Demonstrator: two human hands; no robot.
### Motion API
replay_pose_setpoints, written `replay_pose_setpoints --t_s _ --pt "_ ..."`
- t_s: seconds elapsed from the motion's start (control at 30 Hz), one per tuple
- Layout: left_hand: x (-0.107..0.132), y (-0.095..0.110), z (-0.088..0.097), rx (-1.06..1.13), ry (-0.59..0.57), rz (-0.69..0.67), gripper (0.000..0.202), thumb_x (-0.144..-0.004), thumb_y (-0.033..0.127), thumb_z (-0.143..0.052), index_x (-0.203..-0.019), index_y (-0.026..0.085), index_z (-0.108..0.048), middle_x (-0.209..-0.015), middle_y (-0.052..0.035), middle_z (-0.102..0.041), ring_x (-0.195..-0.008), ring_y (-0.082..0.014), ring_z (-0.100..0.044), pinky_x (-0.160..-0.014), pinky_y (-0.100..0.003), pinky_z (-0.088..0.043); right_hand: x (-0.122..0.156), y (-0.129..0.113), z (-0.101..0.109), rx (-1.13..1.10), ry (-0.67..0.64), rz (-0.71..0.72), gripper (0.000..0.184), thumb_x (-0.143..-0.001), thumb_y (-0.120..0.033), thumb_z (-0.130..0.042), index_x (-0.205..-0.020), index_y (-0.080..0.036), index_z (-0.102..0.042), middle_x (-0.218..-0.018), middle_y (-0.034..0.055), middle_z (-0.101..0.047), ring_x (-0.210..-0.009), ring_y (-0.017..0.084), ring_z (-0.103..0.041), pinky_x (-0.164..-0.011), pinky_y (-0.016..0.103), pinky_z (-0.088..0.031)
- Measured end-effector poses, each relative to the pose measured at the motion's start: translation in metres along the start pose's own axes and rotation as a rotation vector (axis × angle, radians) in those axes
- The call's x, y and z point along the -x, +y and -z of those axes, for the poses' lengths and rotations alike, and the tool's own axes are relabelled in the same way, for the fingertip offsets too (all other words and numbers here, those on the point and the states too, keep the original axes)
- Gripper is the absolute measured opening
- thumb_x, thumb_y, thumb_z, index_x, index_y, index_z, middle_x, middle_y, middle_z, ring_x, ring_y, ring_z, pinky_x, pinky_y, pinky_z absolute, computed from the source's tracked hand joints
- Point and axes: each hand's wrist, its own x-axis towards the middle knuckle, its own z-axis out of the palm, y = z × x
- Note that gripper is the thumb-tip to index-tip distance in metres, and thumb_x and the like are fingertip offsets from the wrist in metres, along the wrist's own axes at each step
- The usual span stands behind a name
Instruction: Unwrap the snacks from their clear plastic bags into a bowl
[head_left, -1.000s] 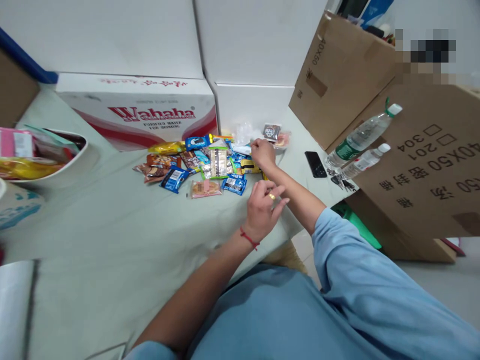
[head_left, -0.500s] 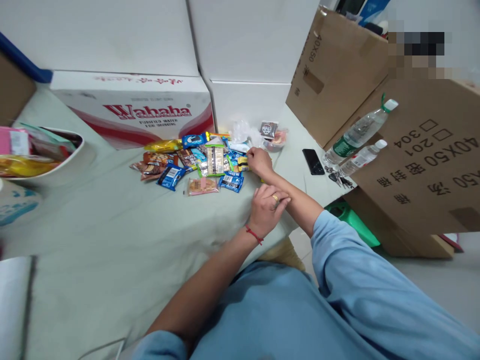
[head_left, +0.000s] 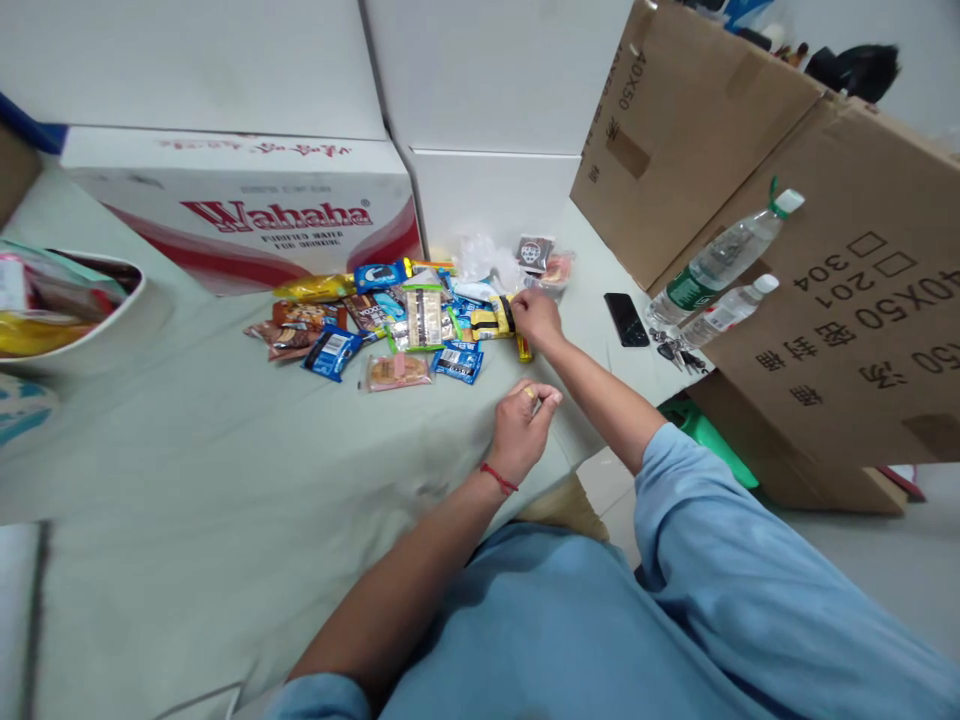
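Wrapped snacks lie in a loose pile on the table. At its right end my right hand [head_left: 537,318] is closed, its fingertips pinching the edge of a yellow packet with a dark band [head_left: 489,321]. Another small yellow wrapper [head_left: 523,348] shows just below those fingers. Closer to my body, my left hand [head_left: 519,432] hovers with fingers curled and thumb against the index finger; nothing shows in it. Nearby are a blue packet [head_left: 457,362], a clear-wrapped biscuit [head_left: 397,371], a green-edged clear packet [head_left: 424,318] and a second blue packet [head_left: 333,352].
Behind the pile stands a white and red Wahaba-style water carton [head_left: 277,225]. At the right are a phone [head_left: 626,319], keys [head_left: 679,355], a large bottle [head_left: 724,255], a smaller bottle [head_left: 731,310] and cardboard boxes [head_left: 840,300]. A white bin [head_left: 124,315] holding packets sits left.
My right hand has shifted slightly right, drawing the yellow packet along at the pile's edge. My left hand has come away from the right forearm. The view has turned a little.
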Motion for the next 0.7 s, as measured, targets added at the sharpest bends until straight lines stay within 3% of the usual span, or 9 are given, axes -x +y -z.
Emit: replay_pose_setpoints --t_s 0.1,0.13,0.2,0.3,0.37,0.47,0.53,0.6,0.7 --pt "0.025 0.004 -0.010 -0.197 -0.099 -0.059 0.024 -0.101 0.027 -0.050 -0.090 0.019 -0.070 -0.091 -0.0076 -0.070 -0.090 -0.0201 -0.065 -0.085 -0.034 -0.050 -0.019 0.036 0.035 -0.053 0.148 -0.022 0.032 -0.088 -0.017 -0.048 -0.101 -0.017 -0.077 -0.106 0.0086 -0.078 -0.101 0.024 -0.069 -0.092 0.033 -0.050" --pt "0.036 0.007 -0.018 -0.268 -0.206 -0.087 0.027 -0.102 0.025 -0.046 -0.095 0.018 -0.071 -0.095 -0.0098 -0.071 -0.095 -0.0221 -0.065 -0.088 -0.036 -0.050 -0.025 0.051 0.051 -0.053 0.214 -0.026 0.032 -0.087 -0.017 -0.048 -0.100 -0.016 -0.077 -0.106 0.0095 -0.078 -0.101 0.024 -0.069 -0.093 0.034 -0.050" --pt "0.058 0.015 -0.039 -0.344 -0.570 -0.175 0.027 -0.099 0.021 -0.047 -0.109 0.017 -0.071 -0.103 -0.0121 -0.073 -0.099 -0.0242 -0.067 -0.089 -0.038 -0.051 -0.034 0.081 0.084 -0.048 0.323 -0.047 0.030 -0.086 -0.019 -0.048 -0.097 -0.016 -0.076 -0.102 0.0108 -0.078 -0.097 0.025 -0.070 -0.091 0.036 -0.051" --pt "0.082 0.024 -0.068 -0.270 -1.029 -0.288 0.057 -0.096 0.038 -0.056 -0.151 0.024 -0.048 -0.136 -0.0150 -0.065 -0.098 -0.0240 -0.071 -0.075 -0.034 -0.053 -0.038 0.117 0.122 -0.025 0.409 -0.061 0.026 -0.086 -0.022 -0.051 -0.093 -0.019 -0.076 -0.100 0.0145 -0.078 -0.088 0.023 -0.069 -0.084 0.035 -0.050" --pt "0.085 0.023 -0.073 -0.229 -1.145 -0.297 0.054 -0.097 0.050 -0.055 -0.146 0.028 -0.053 -0.126 -0.0129 -0.071 -0.088 -0.0236 -0.073 -0.068 -0.032 -0.051 -0.036 0.129 0.132 -0.027 0.411 -0.054 0.026 -0.085 -0.023 -0.052 -0.095 -0.017 -0.075 -0.096 0.0169 -0.077 -0.080 0.021 -0.068 -0.076 0.036 -0.050" --pt "0.072 0.011 -0.048 -0.198 -0.933 -0.171 0.032 -0.101 0.045 -0.047 -0.106 0.024 -0.071 -0.082 -0.0081 -0.074 -0.072 -0.0211 -0.069 -0.066 -0.030 -0.049 -0.031 0.131 0.125 -0.061 0.320 -0.062 0.026 -0.085 -0.030 -0.055 -0.094 -0.017 -0.075 -0.080 0.0121 -0.075 -0.062 0.019 -0.062 -0.062 0.033 -0.047" --pt "0.058 0.000 -0.014 -0.053 -0.643 -0.079 0.023 -0.099 0.028 -0.048 -0.096 0.023 -0.070 -0.082 -0.0075 -0.073 -0.076 -0.0193 -0.068 -0.071 -0.030 -0.049 -0.029 0.122 0.108 -0.088 0.235 -0.070 0.025 -0.084 -0.033 -0.057 -0.091 -0.017 -0.076 -0.072 0.0090 -0.072 -0.056 0.017 -0.057 -0.057 0.031 -0.045" --pt "0.043 -0.013 0.025 0.190 -0.361 -0.029 0.022 -0.085 0.015 -0.054 -0.096 0.022 -0.071 -0.096 -0.0089 -0.073 -0.088 -0.0202 -0.067 -0.078 -0.032 -0.050 -0.032 0.106 0.088 -0.113 0.180 -0.047 0.023 -0.081 -0.031 -0.060 -0.089 -0.017 -0.076 -0.072 0.0080 -0.073 -0.058 0.018 -0.058 -0.058 0.031 -0.046" --pt "0.024 -0.030 0.079 0.422 0.020 0.135 0.015 -0.062 0.008 -0.054 -0.058 0.021 -0.059 -0.065 -0.0019 -0.060 -0.065 -0.0153 -0.056 -0.064 -0.028 -0.042 -0.043 0.077 0.060 -0.132 0.153 0.017 0.021 -0.077 -0.024 -0.061 -0.088 -0.016 -0.077 -0.082 0.0072 -0.075 -0.071 0.019 -0.064 -0.069 0.031 -0.050"
